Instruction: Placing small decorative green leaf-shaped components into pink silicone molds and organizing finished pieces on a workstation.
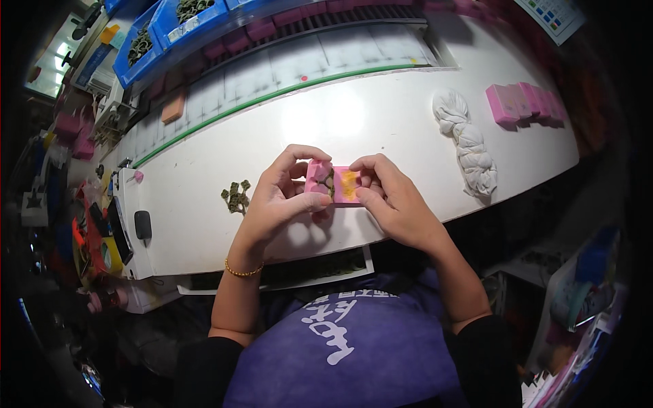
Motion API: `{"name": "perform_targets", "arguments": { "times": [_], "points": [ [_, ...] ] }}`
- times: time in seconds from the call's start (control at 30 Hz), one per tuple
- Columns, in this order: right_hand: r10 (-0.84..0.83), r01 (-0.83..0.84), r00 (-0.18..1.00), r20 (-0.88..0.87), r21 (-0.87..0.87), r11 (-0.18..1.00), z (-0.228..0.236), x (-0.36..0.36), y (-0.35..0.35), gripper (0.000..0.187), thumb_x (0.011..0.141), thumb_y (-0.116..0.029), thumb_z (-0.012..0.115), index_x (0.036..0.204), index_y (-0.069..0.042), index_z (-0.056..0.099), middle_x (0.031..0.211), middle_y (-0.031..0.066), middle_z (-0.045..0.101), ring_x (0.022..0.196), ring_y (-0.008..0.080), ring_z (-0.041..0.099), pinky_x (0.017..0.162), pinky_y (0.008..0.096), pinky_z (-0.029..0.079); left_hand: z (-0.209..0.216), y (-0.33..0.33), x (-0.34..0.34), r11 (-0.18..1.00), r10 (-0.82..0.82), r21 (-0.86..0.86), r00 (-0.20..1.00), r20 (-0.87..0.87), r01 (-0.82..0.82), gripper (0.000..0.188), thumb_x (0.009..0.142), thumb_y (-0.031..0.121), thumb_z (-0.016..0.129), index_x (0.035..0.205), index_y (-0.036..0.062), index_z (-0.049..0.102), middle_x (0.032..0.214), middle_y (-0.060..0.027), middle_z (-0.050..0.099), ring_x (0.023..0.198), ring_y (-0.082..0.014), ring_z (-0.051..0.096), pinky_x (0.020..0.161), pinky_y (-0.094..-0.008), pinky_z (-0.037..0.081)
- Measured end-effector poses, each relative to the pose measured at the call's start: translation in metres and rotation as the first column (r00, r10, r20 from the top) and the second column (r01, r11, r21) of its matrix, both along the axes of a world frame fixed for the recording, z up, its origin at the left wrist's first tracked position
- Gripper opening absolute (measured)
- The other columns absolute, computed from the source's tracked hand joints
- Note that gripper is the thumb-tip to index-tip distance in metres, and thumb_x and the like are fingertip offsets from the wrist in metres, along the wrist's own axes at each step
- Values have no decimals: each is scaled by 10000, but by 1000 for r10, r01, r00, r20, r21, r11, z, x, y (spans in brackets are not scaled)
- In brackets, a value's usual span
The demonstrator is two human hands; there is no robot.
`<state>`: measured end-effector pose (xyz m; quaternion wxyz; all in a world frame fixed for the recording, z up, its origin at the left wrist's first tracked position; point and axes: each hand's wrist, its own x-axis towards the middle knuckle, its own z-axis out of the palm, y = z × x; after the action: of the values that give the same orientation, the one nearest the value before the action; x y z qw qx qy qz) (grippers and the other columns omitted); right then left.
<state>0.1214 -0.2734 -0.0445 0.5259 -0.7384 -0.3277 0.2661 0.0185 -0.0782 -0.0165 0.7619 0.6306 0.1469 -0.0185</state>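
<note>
Between my hands, above the white table (381, 136), is a pink mould (347, 194) that looks soft, with a yellow patch on its right part. My left hand (283, 187) grips the left part, its thumb along the near side and its fingers at the far side. A dark green piece (330, 178) shows in the mould beside the left fingertips. My right hand (391, 194) pinches the mould's right end between thumb and fingers. Left of my left hand, a few dark green branching pieces (236, 197) lie on the table.
A twisted white cloth (469, 146) and a row of pink blocks (524, 102) lie to the right. Behind a green strip (272, 100) runs a conveyor belt (252, 71) carrying an orange block (173, 108). Blue bins (143, 54) with green pieces stand at the far left.
</note>
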Motion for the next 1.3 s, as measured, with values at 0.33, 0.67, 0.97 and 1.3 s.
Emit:
{"name": "perform_targets", "arguments": {
  "times": [0.33, 0.67, 0.97, 1.3],
  "points": [
    [-12, 22, 994, -111, 89, 996, 3, 6, -1, 278, 973, -259, 610, 997, 14, 565, 889, 109, 589, 703, 153, 526, 639, 299, 453, -3, -14, 24, 978, -171, 110, 983, -65, 177, 521, 796, 32, 797, 1249, 25, 540, 1020, -119, 645, 774, -144, 685, 631, -254, 564],
    [-72, 71, 994, 80, 10, 997, -2, 5, 2, 206, 967, -165, 586, 908, 32, 577, 798, 126, 595, 712, 203, 591, 662, 340, 478, 7, 1, 11, 998, -41, 43, 999, -20, 42, 489, 834, 59, 763, 1272, 21, 549, 955, -102, 638, 706, -133, 671, 638, -251, 546],
    [-190, 293, 855, -483, 147, 945, -4, -24, 12, 284, 1063, -252, 484, 1027, 25, 531, 815, 127, 678, 574, 115, 647, 450, 218, 475, -30, -17, 16, 204, 259, 873, 884, 389, -444, 487, 834, 151, 762, 1265, 0, 592, 1224, -184, 534, 1019, -289, 573, 853, -391, 497],
    [-320, 409, 847, 424, -136, 902, 2, 26, -11, 270, 990, -223, 591, 1171, -29, 634, 807, 125, 676, 671, 265, 654, 606, 378, 526, -43, -17, 7, 239, -16, 970, 998, 56, -50, 1295, 630, 509, 877, 1577, 15, 145, 1629, -242, 167, 1502, -411, 192, 1202, -552, 146]
  ]
}}
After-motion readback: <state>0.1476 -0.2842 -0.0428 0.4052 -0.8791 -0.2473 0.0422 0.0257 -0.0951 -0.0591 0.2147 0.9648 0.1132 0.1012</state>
